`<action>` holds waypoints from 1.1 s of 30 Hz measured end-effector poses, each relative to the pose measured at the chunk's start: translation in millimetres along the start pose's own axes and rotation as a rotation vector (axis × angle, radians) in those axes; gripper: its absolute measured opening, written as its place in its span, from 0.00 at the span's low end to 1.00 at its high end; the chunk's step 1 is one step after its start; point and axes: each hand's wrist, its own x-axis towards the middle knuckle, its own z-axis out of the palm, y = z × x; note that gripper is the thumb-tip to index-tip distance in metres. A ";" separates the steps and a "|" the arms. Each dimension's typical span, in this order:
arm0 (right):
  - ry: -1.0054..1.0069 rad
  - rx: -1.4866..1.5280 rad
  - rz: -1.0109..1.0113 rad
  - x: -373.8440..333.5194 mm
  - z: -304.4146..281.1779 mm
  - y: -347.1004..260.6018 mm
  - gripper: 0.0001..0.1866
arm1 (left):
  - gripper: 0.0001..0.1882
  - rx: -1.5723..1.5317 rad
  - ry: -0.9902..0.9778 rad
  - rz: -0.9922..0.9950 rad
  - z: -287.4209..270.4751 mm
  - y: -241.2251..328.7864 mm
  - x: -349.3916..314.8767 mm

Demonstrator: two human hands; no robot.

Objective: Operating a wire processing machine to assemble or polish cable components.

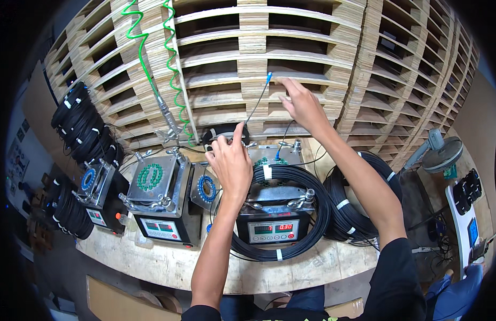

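My left hand [230, 167] is closed around a thin black cable [257, 101] that rises above its fingertips. A blue-tipped connector [269, 77] forms the cable's upper end. Just right of that tip, my right hand [304, 106] has its thumb and fingers apart and holds nothing I can see. Below both hands, a coil of black cable [324, 214] with white ties leans around the front of the right-hand machine [274, 229]. Another blue connector [278, 155] stands at the green ring on this machine's top plate. My left hand partly hides the machine.
Two similar metal machines [161, 227] [98, 206] stand to the left on the wooden table [301, 275]. More cable coils [360, 214] lie at right; others [77, 120] are stacked at far left. Green spiral hoses [146, 59] hang before stacked pallets [291, 32]. A fan [442, 152] stands at right.
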 end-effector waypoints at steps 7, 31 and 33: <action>-0.252 -0.169 -0.142 15.9 -19.9 13.4 0.13 | 0.27 0.010 0.041 0.042 1.8 -4.5 -1.0; -0.742 0.605 0.281 -52.0 45.8 11.8 0.16 | 0.13 -0.621 -0.579 0.049 17.8 -31.0 31.8; -0.719 0.674 0.316 -50.4 45.9 5.9 0.15 | 0.16 -0.788 -0.814 0.057 36.3 -38.0 36.0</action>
